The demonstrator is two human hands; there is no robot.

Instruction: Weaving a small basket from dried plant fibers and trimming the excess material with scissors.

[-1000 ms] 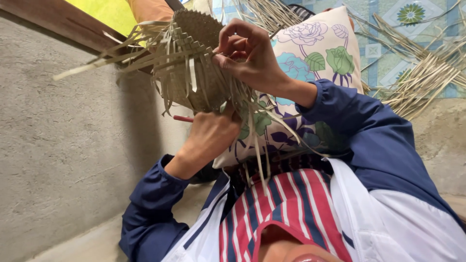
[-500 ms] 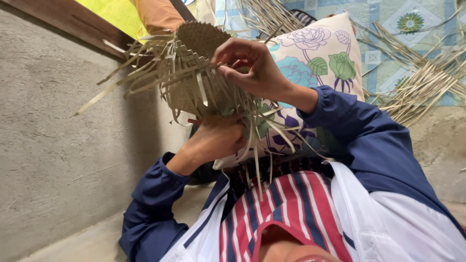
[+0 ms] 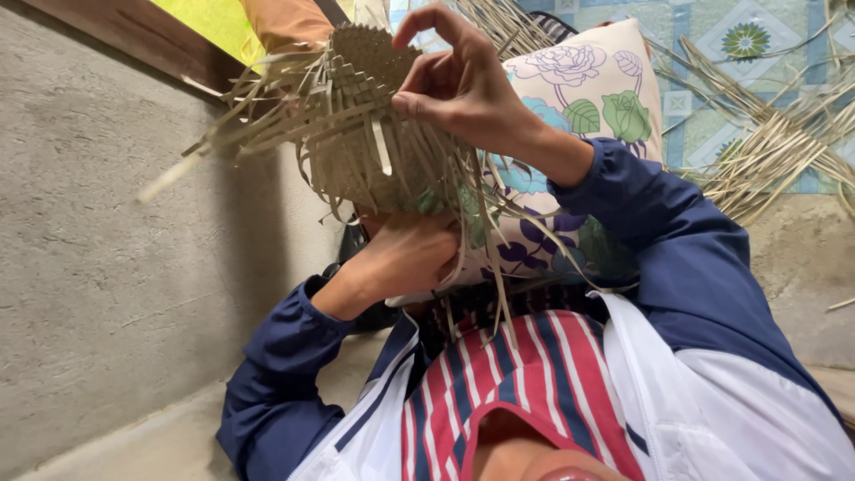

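Woven piece: a half-made basket (image 3: 361, 116) of pale flat strips, held up in the air between both hands, loose strip ends fanning out on every side.
Left hand (image 3: 405, 258): cupped under the basket's lower edge, grip closed around the bundle of hanging strips, propping the work.
Right hand (image 3: 463, 85): on top of the weave, thumb and forefinger pinching a single strip (image 3: 381, 147), the other fingers curled up and free.
Doing it well: I'd judge the pinched strip wants to lie flat and be drawn snug against its neighbours, with the lower hand keeping the shape from twisting.
Containers: the basket is the only one here; its inside is hidden from here.
Around: floral cushion (image 3: 588, 98) just behind the hands; a heap of spare strips (image 3: 775, 151) on the patterned mat (image 3: 712, 36); grey wall (image 3: 98, 249) alongside.
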